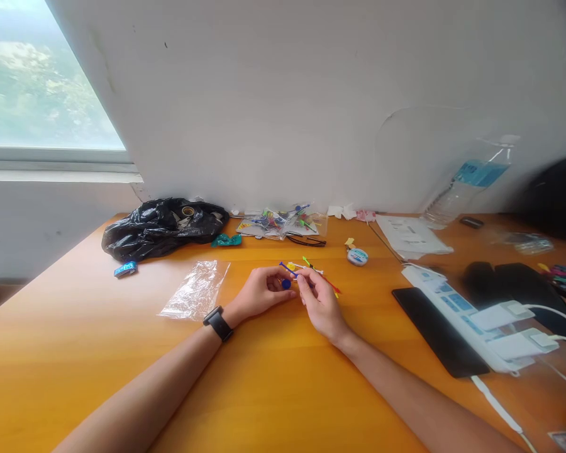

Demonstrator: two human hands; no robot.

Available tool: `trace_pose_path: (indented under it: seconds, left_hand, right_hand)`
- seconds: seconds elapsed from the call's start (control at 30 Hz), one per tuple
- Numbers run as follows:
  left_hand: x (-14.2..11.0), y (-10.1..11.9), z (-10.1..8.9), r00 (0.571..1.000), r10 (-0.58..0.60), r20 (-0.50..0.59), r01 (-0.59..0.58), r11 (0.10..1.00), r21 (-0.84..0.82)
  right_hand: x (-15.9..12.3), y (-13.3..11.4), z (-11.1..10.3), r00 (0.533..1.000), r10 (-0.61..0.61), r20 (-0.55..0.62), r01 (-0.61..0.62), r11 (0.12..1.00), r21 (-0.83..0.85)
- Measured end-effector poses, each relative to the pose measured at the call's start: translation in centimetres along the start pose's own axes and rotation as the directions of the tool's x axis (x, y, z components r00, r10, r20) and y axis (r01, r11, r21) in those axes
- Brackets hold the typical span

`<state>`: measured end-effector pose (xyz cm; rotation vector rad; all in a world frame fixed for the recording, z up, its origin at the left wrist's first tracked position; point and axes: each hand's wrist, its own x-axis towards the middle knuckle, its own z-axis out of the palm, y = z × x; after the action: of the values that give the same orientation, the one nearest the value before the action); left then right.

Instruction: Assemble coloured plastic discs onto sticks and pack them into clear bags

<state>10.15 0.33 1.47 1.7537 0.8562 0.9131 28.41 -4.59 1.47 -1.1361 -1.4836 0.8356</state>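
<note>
My right hand (321, 306) pinches a thin blue plastic stick (287, 268) with a knobbed end, between thumb and index finger. From the other side my left hand (264, 290), a black watch at its wrist, curls its fingers around the same stick; its fingertips meet those of the right hand, which partly hide the grip. In the gap between the left thumb and index finger a round blue piece (286, 284) shows. Behind the hands lie a yellow round piece (291, 267), a green stick (306, 260) and a red stick (334, 289), partly covered by the right hand.
A clear plastic bag (195, 292) lies left of my hands, near a black bag (163, 229). Against the wall sits a bag of colourful parts (283, 221). A round white container (357, 257), black phone (438, 330), power strip (457, 308) and bottle (466, 189) stand rightward.
</note>
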Motion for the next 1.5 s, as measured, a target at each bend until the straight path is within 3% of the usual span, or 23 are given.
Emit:
trace_pose_path:
  seconds: [0.27,0.9,1.13,1.33,1.5]
  left_hand:
    - [0.0,1.4,-0.4,0.996,-0.078,0.043,0.083,0.989,-0.123]
    - [0.1,2.5,-1.0,0.996,-0.094,0.006,0.094,0.991,-0.099]
    - [0.2,1.6,-0.9,0.997,-0.076,-0.007,0.074,0.989,-0.124]
    - [0.3,0.9,-0.7,0.992,-0.114,-0.048,0.109,0.988,-0.107]
    - [0.3,1.7,-0.7,0.98,-0.118,-0.162,0.114,0.993,-0.037]
  right_hand:
    - [-0.3,-0.2,0.0,0.998,-0.036,0.054,0.04,0.997,-0.072]
    - [-0.5,-0.5,-0.3,0.993,-0.056,0.104,0.07,0.988,-0.138]
    - [0.1,-0.7,-1.1,0.995,-0.098,0.014,0.099,0.96,-0.262]
    - [1.9,-0.2,-3.7,0.976,-0.167,-0.143,0.105,0.925,-0.365]
    - [3.3,1.1,-5.3,0.971,-0.199,-0.131,0.123,0.889,-0.44]
